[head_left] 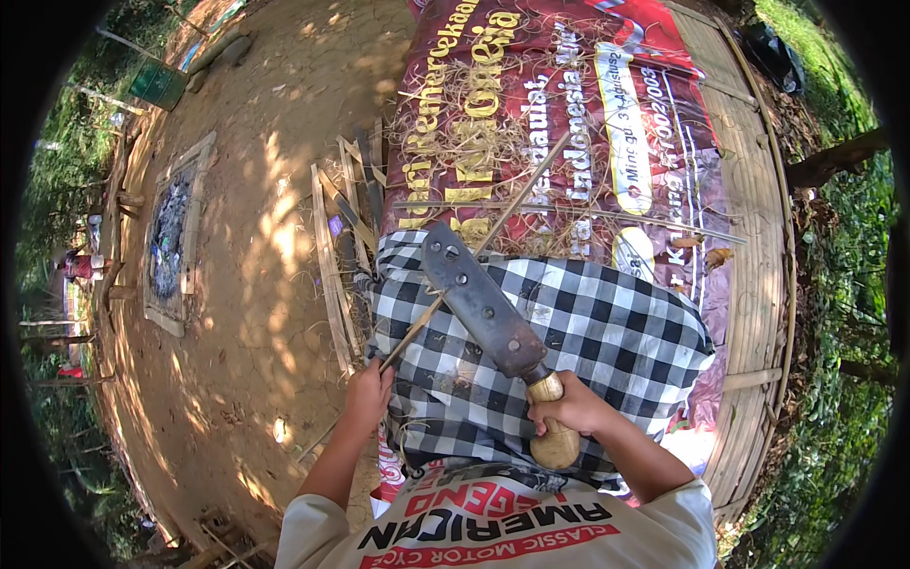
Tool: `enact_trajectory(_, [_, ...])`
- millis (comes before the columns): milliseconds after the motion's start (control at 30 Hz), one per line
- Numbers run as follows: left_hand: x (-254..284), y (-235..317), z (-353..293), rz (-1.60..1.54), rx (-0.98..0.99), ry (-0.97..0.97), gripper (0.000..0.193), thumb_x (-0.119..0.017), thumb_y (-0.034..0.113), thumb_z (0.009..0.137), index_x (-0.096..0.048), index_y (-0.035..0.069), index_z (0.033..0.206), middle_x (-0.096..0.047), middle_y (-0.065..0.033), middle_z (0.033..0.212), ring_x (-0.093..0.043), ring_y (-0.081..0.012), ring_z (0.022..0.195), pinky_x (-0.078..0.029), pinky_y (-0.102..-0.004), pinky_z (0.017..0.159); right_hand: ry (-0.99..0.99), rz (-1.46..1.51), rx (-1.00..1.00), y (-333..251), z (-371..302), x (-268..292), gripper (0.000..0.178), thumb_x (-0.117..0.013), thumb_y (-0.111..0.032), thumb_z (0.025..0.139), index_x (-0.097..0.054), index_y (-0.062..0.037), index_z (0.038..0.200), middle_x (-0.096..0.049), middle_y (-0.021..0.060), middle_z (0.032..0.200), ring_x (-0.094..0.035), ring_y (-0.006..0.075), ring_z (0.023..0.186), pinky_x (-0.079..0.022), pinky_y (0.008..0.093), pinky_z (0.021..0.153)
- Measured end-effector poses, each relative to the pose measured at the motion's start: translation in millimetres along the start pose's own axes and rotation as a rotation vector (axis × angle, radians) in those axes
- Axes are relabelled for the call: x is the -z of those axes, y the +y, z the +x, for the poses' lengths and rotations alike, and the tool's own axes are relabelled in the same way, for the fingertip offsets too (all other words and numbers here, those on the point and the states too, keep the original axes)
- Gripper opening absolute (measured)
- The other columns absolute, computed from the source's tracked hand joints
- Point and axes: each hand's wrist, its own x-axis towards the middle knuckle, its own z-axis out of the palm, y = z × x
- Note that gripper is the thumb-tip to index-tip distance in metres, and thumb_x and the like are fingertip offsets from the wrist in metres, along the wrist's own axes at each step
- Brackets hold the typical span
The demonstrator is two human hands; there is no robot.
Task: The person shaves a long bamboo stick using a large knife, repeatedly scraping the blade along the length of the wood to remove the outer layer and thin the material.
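Note:
My right hand (571, 410) is closed round the wooden handle of a broad machete (488, 313), a dark blade with several holes along it. The blade points up and to the left across my lap. In my left hand (368, 394) is a thin bamboo strip (412, 332), gripped near its lower end. It slants up to the right and passes beneath the blade, so the crossing point is hidden. A black-and-white checked cloth (607, 308) covers my legs under both.
A red printed banner (692, 180) lies ahead over a bamboo platform (744, 313), strewn with curly shavings (455, 104). Two long thin strips lie crosswise there. Split bamboo pieces (327, 266) rest at my left. Beyond them, a framed pit (171, 232) sits in the dirt ground.

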Motion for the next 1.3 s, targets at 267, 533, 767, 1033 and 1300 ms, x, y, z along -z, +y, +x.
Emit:
enact_trajectory(267, [2, 2, 2, 0.025, -0.015, -0.011, 0.019, -0.058, 0.017, 0.093, -0.054, -0.001, 0.088, -0.059, -0.0244, 0.067, -0.059, -0.0463, 0.065, -0.045, -0.0518, 0.057, -0.077, 0.235, 0.0, 8, 0, 0, 0.026, -0.066, 0.005, 0.07, -0.055, 0.0035, 0.094, -0.059, 0.0109, 0.069, -0.061, 0.0202, 0.056, -0.052, 0.0349, 0.056])
enact_trajectory(533, [10, 7, 10, 0.053, -0.025, -0.048, 0.021, -0.058, 0.017, 0.093, -0.054, -0.002, 0.087, -0.059, -0.025, 0.066, -0.059, -0.046, 0.064, -0.045, -0.0514, 0.057, -0.138, 0.408, -0.011, 31, 10, -3, 0.03, -0.065, 0.004, 0.07, -0.052, 0.0005, 0.097, -0.057, 0.011, 0.068, -0.059, 0.0206, 0.056, -0.051, 0.0366, 0.058])
enact_trajectory(767, [10, 5, 12, 0.028, -0.029, -0.059, 0.021, -0.059, 0.016, 0.093, -0.054, -0.002, 0.084, -0.058, -0.025, 0.066, -0.059, -0.0457, 0.064, -0.045, -0.0508, 0.057, -0.181, 0.461, 0.025, 38, 13, -4, 0.032, -0.063, 0.006, 0.07, -0.05, 0.001, 0.099, -0.056, 0.0112, 0.067, -0.058, 0.0203, 0.056, -0.05, 0.0359, 0.058])
enact_trajectory(1033, [9, 1, 13, -0.03, -0.057, -0.053, 0.023, -0.058, 0.016, 0.094, -0.053, -0.003, 0.083, -0.057, -0.0255, 0.064, -0.058, -0.046, 0.063, -0.045, -0.05, 0.056, -0.137, 0.408, 0.06, 35, 16, -7, 0.028, -0.063, 0.006, 0.072, -0.051, 0.0012, 0.097, -0.056, 0.0102, 0.066, -0.059, 0.0198, 0.055, -0.05, 0.0353, 0.056])
enact_trajectory(1300, [2, 0, 8, -0.015, -0.028, -0.027, 0.022, -0.058, 0.017, 0.094, -0.053, -0.003, 0.085, -0.057, -0.0256, 0.064, -0.058, -0.0462, 0.063, -0.045, -0.0505, 0.057, 0.23, 0.245, 0.22, -18, 3, 3, 0.023, -0.064, 0.007, 0.075, -0.052, 0.0032, 0.095, -0.057, 0.0098, 0.068, -0.059, 0.0205, 0.052, -0.051, 0.0364, 0.052])
